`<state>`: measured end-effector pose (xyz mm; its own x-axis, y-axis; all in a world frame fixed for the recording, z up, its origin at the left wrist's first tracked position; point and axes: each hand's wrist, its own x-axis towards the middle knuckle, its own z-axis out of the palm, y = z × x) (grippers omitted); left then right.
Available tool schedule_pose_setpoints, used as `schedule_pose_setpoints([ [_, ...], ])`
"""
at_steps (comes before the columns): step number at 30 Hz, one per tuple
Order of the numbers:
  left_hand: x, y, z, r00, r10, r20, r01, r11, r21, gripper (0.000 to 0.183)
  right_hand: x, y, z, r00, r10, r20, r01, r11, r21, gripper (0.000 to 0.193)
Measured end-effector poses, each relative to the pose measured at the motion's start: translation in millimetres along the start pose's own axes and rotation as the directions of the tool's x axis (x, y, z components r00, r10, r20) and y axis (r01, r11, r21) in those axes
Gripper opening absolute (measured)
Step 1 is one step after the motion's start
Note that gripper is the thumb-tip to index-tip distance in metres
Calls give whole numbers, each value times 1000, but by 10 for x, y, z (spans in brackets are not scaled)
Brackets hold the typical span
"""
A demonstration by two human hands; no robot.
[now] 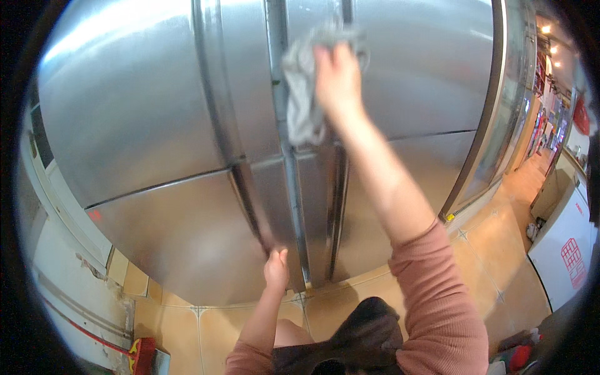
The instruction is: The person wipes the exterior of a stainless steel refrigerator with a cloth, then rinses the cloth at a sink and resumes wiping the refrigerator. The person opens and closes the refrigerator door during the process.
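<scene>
A large stainless steel cabinet [144, 106], like a double-door refrigerator, fills the space before me. My right hand [339, 78] is raised to its upper part, closed on a grey cloth [303, 94] that lies against the steel near the middle seam. The cloth hangs down below the hand, and both are slightly blurred. Lower down, my left hand [276, 270] is curled closed, close to the bottom end of the dark recessed handle strip [247, 190] of the left door. Whether it touches the door or has anything inside it is hidden.
Tan floor tiles [494, 250] run along the cabinet's base. A red brush head [144, 355] with a red handle stands at the lower left by a worn white wall [69, 281]. On the right are a glass-panelled frame [500, 112] and a white box [565, 250] with red print.
</scene>
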<state>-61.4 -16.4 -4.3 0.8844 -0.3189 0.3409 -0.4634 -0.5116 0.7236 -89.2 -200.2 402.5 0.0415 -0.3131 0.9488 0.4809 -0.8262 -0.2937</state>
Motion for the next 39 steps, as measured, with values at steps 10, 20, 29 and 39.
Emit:
schedule_pose_setpoints([
  [10, -3, -56, 44, 994, 96, -58, -96, 995, 1, 34, -1052, 213, -197, 982, 80, 174, -67, 995, -79, 23],
  [20, -105, 232, -334, 983, -98, 156, 80, 990, 116, 41, -966, 72, -951, 974, -147, 172, 193, 937, -291, 22],
  [29, -229, 1017, -858, 958, 128, 256, 268, -82, -960, 63, -1966, -188, -648, 304, -416, 857, 169, 909, 381, 29],
  [39, 647, 1577, -1787, 816, 444, -370, -385, 895, 225, 48, -1706, 962, -1143, 873, -280, 400, 279, 958, 63, 24],
])
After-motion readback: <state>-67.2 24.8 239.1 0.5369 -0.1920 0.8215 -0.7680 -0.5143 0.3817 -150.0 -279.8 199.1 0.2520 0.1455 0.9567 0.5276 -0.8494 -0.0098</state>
